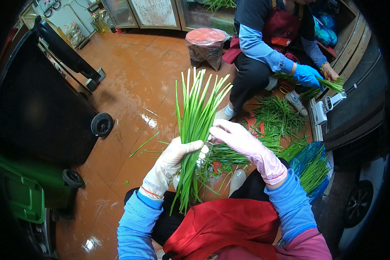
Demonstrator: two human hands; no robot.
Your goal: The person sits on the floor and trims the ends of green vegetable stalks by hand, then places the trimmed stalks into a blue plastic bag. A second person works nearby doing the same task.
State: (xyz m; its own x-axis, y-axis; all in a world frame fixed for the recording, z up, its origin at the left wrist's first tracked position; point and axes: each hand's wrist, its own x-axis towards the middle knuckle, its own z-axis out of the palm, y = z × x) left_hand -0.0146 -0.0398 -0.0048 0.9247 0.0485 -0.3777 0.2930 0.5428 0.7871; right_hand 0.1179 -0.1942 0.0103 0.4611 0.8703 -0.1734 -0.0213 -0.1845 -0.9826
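Observation:
My left hand (174,161), in a white rubber glove, grips a thick bunch of garlic chives (195,126) around its middle. The pale cut ends fan out away from me, and the green leaf tips hang towards my lap. My right hand (235,139) wears a pink glove and is at the right side of the bunch. Its thumb and fingers are bent together there; whether they pinch a stalk is hidden. Below and beyond it, more chives (229,154) lie in a pile on the floor. A blue plastic bag (297,164) with chives stands to the right.
Across from me a co-worker's blue-gloved hand (307,76) holds another bunch. Loose trimmings (278,113) cover the floor between us. A plastic-wrapped stool (206,45) stands farther off. Wheeled bins, black (42,97) and green (35,182), are at left. The tiled floor (126,97) looks wet.

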